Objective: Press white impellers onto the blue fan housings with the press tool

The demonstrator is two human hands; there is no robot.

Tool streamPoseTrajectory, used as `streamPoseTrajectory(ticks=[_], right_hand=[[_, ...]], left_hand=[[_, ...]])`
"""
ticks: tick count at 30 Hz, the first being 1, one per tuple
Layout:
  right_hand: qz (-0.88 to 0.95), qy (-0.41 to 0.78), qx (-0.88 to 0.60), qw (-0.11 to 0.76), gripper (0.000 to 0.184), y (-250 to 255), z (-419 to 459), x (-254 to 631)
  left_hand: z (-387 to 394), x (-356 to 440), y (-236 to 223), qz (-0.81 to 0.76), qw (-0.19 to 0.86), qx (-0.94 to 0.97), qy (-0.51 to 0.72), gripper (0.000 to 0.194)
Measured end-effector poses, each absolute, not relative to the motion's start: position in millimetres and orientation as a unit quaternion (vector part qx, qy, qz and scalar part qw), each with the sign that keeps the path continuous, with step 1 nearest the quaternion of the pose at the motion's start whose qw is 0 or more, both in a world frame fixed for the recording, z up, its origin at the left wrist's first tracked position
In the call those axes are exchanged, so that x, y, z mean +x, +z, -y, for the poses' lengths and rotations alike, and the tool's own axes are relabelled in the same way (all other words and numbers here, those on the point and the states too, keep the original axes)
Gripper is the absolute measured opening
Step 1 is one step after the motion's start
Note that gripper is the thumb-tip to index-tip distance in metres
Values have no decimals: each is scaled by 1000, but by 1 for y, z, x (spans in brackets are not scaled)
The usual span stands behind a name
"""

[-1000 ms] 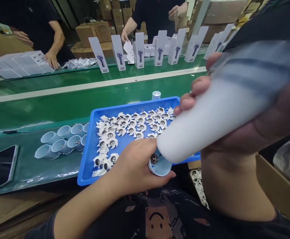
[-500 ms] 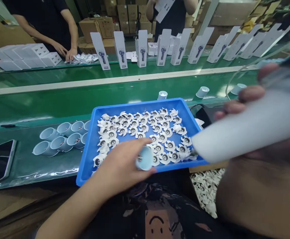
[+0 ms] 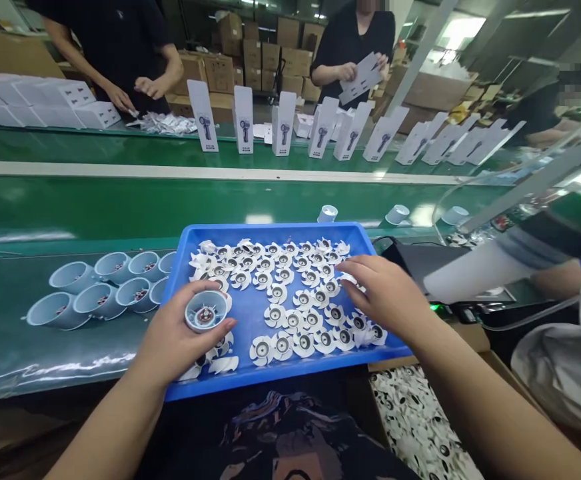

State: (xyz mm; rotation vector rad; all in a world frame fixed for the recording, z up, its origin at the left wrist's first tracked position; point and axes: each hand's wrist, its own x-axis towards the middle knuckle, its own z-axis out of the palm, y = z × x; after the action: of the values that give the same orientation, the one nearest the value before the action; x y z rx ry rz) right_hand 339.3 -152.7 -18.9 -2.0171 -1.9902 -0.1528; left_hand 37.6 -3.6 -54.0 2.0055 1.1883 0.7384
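Care helps, we think: our left hand point(image 3: 173, 330) hugs the blue cup point(image 3: 205, 311) over the blue tray point(image 3: 248, 317), and our right hand point(image 3: 385, 293) should touch the white fans point(image 3: 303, 300) there gently, though we can't tell if it pinches one.

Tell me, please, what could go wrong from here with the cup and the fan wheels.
The right hand is at the close-set white fan wheels, so it might nudge or bend neighbouring ones. The left hand holds the light blue cup over the blue tray; if it slipped, it could land on those wheels.
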Motion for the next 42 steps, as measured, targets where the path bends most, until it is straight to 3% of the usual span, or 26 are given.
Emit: streamPoseTrajectory(ticks=[4, 7, 10, 14, 18, 22, 26, 30, 34, 36, 42], right_hand=[[626, 17, -777, -56, 8, -35, 110, 352], [584, 54, -800, -125, 14, -42, 95, 358], [550, 90, -818, -142, 19, -46, 90, 355], [533, 151, -830, -63, 19, -38, 91, 343], [548, 255, -784, 141, 25, -16, 102, 321], [526, 440, -634, 357, 48, -12, 113, 282], [473, 527, -535, 461, 45, -22, 114, 253], [507, 468, -527, 496, 26, -12, 120, 247], [679, 254, -594, 348, 17, 4, 122, 240], [709, 218, -597, 304, 13, 3, 119, 235], [711, 216, -561, 365, 13, -2, 133, 252]], left_hand=[[0, 37, -54, -441, 323, 798, 252, 48], [0, 37, -53, -432, 329, 807, 233, 48], [-1, 38, -52, -432, 343, 807, 212, 49], [-2, 35, -55, -445, 349, 796, 217, 50], [6, 33, -60, -422, 353, 794, 258, 53], [26, 39, -52, -341, 391, 815, 258, 57], [41, 46, -35, -284, 393, 837, 254, 58], [42, 50, -29, -239, 325, 865, 297, 58], [43, 56, -35, -185, 235, 891, 342, 53], [45, 60, -38, -172, 194, 897, 359, 54], [39, 58, -40, -186, 171, 910, 329, 58]])
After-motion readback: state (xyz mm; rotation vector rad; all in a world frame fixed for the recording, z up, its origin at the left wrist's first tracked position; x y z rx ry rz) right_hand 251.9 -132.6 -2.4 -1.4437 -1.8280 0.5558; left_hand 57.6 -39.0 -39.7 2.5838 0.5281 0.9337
